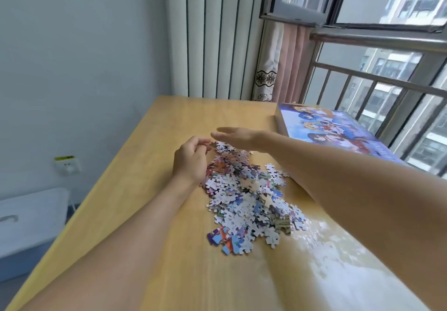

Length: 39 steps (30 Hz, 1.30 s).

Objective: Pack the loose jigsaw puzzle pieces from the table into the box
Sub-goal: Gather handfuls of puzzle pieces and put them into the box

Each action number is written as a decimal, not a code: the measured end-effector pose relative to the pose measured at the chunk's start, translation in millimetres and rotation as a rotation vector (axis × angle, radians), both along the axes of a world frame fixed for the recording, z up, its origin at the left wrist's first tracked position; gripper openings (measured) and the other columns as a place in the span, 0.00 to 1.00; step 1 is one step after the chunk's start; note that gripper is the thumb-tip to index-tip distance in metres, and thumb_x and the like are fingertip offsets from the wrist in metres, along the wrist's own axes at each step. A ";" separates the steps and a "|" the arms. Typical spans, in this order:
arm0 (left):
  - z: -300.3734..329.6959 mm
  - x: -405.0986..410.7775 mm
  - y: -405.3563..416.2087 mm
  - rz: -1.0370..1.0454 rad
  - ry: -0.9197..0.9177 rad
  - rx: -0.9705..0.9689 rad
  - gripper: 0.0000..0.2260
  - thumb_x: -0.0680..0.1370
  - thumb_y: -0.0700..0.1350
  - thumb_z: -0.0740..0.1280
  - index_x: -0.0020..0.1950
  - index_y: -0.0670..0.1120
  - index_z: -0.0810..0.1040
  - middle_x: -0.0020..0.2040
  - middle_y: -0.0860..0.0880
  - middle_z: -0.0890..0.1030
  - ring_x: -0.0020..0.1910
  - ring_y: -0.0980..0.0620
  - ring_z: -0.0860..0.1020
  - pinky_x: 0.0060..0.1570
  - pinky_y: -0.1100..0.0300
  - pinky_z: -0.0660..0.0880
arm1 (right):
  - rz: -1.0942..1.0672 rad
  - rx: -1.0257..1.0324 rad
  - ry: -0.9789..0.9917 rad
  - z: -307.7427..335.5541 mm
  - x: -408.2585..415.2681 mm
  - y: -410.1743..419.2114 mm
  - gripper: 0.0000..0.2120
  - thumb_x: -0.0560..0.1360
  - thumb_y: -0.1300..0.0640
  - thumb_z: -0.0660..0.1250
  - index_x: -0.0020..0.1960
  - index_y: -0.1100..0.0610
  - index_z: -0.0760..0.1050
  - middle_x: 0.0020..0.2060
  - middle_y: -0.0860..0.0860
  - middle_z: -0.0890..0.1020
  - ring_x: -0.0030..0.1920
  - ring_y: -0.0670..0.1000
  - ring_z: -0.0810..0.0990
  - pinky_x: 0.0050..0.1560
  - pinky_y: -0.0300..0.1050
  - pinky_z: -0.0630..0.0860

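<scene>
Task status: barely begun, judging by the layout. Box (338, 136) closed, lid on, printed picture facing up; no pieces visibly packed. Still to do: open box, gather pile, transfer.

Left hand (191, 160): fingers curled, apparently pinching a few pieces at the fingertips; exact contents too small to tell. Right hand (238, 137): fingers straight and spread, held flat, holding nothing.

Puzzle pieces (251, 197): one loose, irregular heap on the table (150, 226), starting just beside the left hand's pinch, directly beneath the right palm. Mostly white and pale blue, some brighter fragments at the edge farthest from both hands. Box well apart from the pinch, beyond the right wrist.
</scene>
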<state>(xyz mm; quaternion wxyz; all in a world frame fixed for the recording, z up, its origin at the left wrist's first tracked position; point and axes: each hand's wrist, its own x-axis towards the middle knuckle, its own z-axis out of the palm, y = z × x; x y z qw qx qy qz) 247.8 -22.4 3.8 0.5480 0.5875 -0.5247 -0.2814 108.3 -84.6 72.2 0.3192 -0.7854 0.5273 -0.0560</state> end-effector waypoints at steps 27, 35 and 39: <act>-5.7 -17.3 24.4 -0.412 -0.281 0.076 0.19 0.83 0.58 0.53 0.65 0.54 0.77 0.62 0.56 0.79 0.61 0.59 0.73 0.52 0.70 0.65 | 0.137 -0.250 0.202 -27.1 -85.3 110.6 0.60 0.59 0.28 0.77 0.80 0.36 0.45 0.81 0.43 0.52 0.79 0.52 0.56 0.77 0.59 0.60; -0.1 -24.6 23.3 -0.369 -0.028 0.033 0.20 0.76 0.58 0.54 0.59 0.52 0.78 0.53 0.51 0.82 0.54 0.50 0.80 0.57 0.54 0.75 | 0.169 -0.351 0.340 -12.4 -69.3 79.6 0.40 0.68 0.42 0.77 0.75 0.48 0.66 0.67 0.50 0.77 0.63 0.54 0.76 0.63 0.54 0.75; -0.8 -25.0 22.4 -0.370 -0.006 0.029 0.17 0.79 0.55 0.54 0.57 0.52 0.78 0.52 0.50 0.83 0.50 0.50 0.82 0.48 0.55 0.74 | 0.166 -0.420 0.374 -11.8 -65.1 76.2 0.32 0.72 0.49 0.73 0.74 0.50 0.68 0.63 0.52 0.79 0.59 0.56 0.78 0.59 0.54 0.78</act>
